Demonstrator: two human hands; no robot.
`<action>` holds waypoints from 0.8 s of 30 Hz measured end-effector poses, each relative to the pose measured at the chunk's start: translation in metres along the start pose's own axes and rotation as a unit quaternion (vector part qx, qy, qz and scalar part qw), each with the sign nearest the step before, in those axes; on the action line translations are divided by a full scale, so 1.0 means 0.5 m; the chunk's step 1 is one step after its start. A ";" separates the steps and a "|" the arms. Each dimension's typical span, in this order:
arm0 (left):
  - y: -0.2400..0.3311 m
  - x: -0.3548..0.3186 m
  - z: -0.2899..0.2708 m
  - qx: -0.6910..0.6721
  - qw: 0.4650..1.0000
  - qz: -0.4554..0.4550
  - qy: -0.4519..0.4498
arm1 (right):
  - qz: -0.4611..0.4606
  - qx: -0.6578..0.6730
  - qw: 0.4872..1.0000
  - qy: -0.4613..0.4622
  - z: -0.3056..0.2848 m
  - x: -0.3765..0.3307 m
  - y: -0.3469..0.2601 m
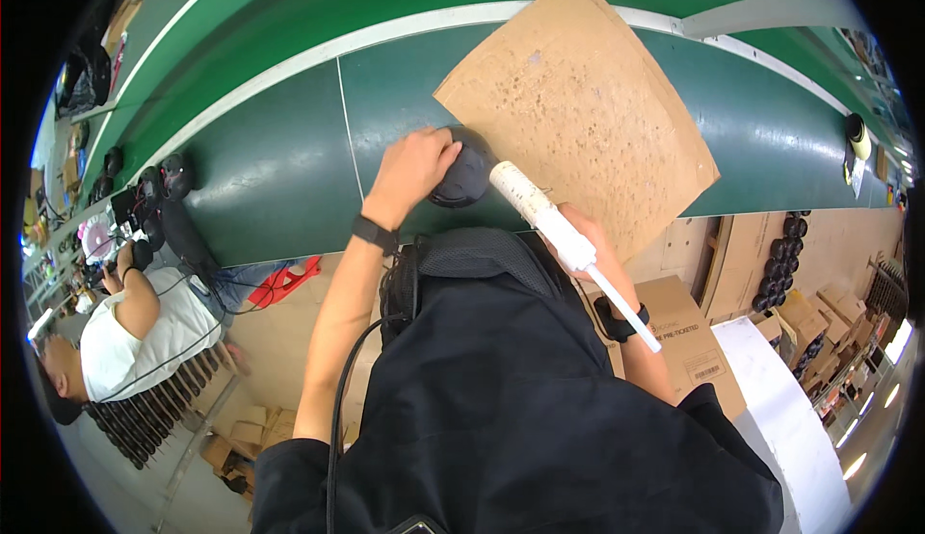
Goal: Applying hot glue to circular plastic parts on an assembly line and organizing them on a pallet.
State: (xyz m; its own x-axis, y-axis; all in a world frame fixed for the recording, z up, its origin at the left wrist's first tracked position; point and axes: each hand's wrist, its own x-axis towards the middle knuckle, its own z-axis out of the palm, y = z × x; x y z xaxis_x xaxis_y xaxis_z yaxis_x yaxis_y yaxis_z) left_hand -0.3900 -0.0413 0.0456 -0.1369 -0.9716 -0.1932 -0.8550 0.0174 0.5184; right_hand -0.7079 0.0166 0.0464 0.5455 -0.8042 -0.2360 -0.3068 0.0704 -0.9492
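Observation:
My left hand (414, 170) is closed over the top left of a black, rounded, dome-like part (464, 173) resting on the green bench top. In my right hand (590, 231) is a white glue gun (568, 240), its front wrapped in a stained cream sleeve. A white glue stick (624, 308) sticks out of its back end, toward my right forearm. The front of the gun points at the black part, close to its right side; whether they touch I cannot tell. Part of my right fingers is hidden behind the gun.
A stained, spotted sheet of cardboard (578, 101) lies on the green bench (279, 139) beyond the gun. At the left, a co-worker in a white shirt (145, 332) sits by black parts (164, 182). Cartons (684, 337) stand below the bench at right.

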 end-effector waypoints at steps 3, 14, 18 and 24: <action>-0.032 0.052 -0.016 -0.049 0.995 0.011 -0.085 | -0.013 -0.003 0.999 -0.035 0.005 0.017 -0.019; -0.070 0.133 0.015 -0.270 0.943 -0.066 -0.183 | -0.061 -0.116 0.989 -0.061 0.067 0.073 -0.028; -0.074 0.129 0.027 -0.278 0.946 -0.072 -0.151 | -0.008 -0.200 0.979 -0.040 0.093 0.076 -0.039; -0.072 0.114 0.030 -0.279 0.950 -0.062 -0.125 | 0.002 -0.251 0.968 -0.012 0.127 0.076 -0.061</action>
State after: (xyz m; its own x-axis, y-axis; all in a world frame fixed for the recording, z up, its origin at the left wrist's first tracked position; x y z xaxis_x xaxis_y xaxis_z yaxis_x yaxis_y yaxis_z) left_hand -0.3746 -0.0940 0.0034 -0.2269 -0.8701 -0.4375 -0.4829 -0.2896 0.8264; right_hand -0.6285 0.0214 0.0531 0.5592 -0.7902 -0.2506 -0.6460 -0.2259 -0.7292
